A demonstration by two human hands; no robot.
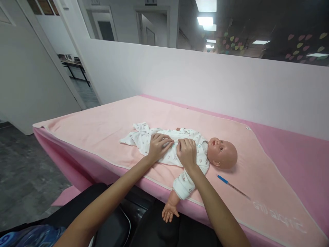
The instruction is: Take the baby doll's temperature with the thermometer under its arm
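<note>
A baby doll (224, 154) lies on its back with its head to the right, dressed in a white patterned romper (169, 158) whose legs spread flat to the left. My left hand (159, 147) rests on the romper's front, fingers bent and pinching the cloth near a small snap button. Just to its right, my right hand (186, 153) is curled, with its fingertips closed on the cloth at the doll's chest. Another snap button (199, 145) shows near the collar. The doll's near arm sticks out over the table edge, its hand (170, 208) hanging past it.
A pen with a blue cap (232, 186) lies near the doll's head. A peach towel (102, 118) covers the pink-clothed table (295, 147). Behind stands a white wall (205, 82) with a glass window above. At the lower left is a blue-labelled plastic item (33, 236).
</note>
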